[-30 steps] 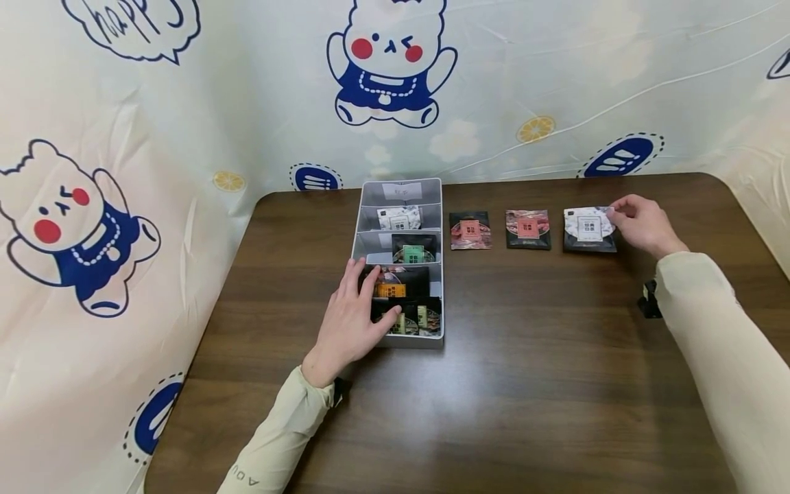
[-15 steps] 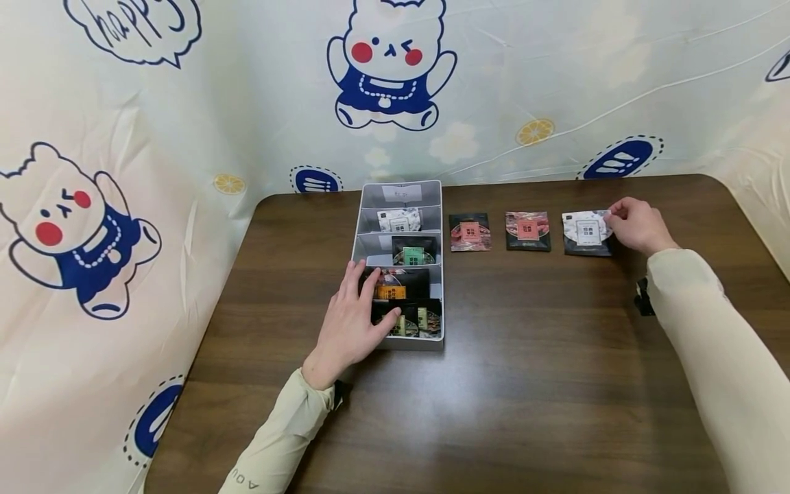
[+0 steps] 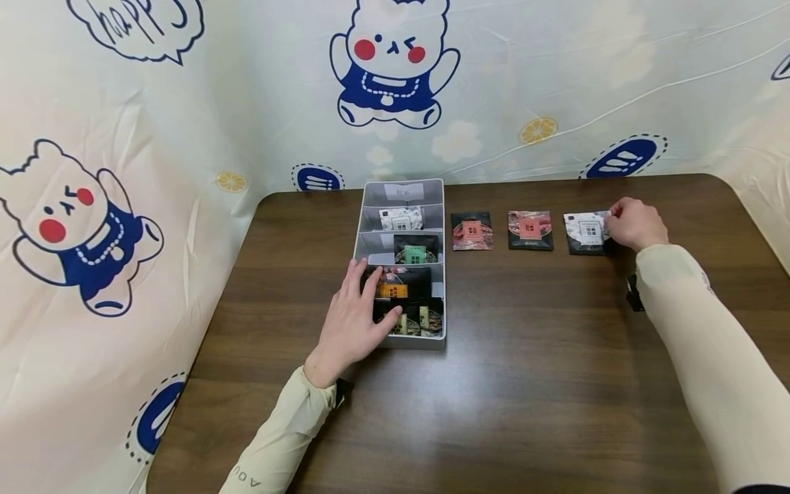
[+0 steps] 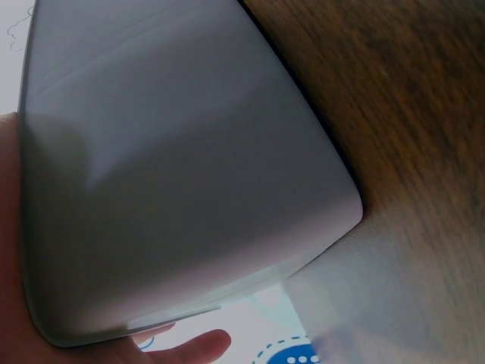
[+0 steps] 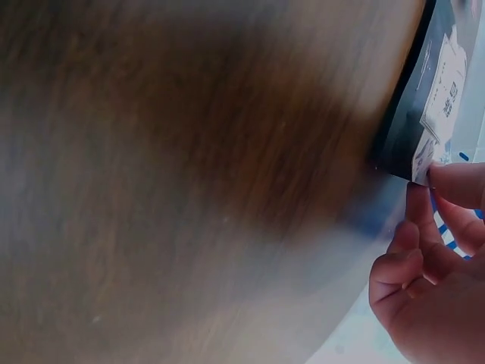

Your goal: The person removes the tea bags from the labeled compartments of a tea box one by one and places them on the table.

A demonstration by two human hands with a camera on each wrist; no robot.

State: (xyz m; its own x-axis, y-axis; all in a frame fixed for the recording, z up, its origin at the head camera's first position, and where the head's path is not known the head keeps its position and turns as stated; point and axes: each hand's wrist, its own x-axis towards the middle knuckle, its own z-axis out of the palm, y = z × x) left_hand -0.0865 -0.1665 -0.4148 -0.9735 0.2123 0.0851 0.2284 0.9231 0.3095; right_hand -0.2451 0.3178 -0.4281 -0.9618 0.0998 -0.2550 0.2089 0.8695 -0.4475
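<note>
At the right of the head view, my right hand [image 3: 637,223] pinches the right edge of a white-and-black sachet [image 3: 584,232]. The right wrist view shows thumb and fingertips meeting on a corner of this sachet [image 5: 441,98]. My left hand [image 3: 350,317] rests over the left rim of a grey divided box [image 3: 402,193], fingers spread over its front compartments. In the left wrist view the box's outer wall [image 4: 189,167] fills much of the picture. Inside stand a white sachet [image 3: 401,218], a green-labelled one [image 3: 416,250], an orange-labelled one [image 3: 395,283] and yellow-green-labelled sachets [image 3: 430,320], partly behind my hand.
Between the box and my right hand, two red-labelled sachets [image 3: 472,230] lie in a row on the brown wooden table [image 3: 524,384]. A pale printed cloth [image 3: 259,89] hangs behind and to the left of the table.
My right hand has shifted slightly left along the sachet, covering more of its right edge. The white-and-black sachet stays nearly in place at the row's end. The left hand keeps its place.
</note>
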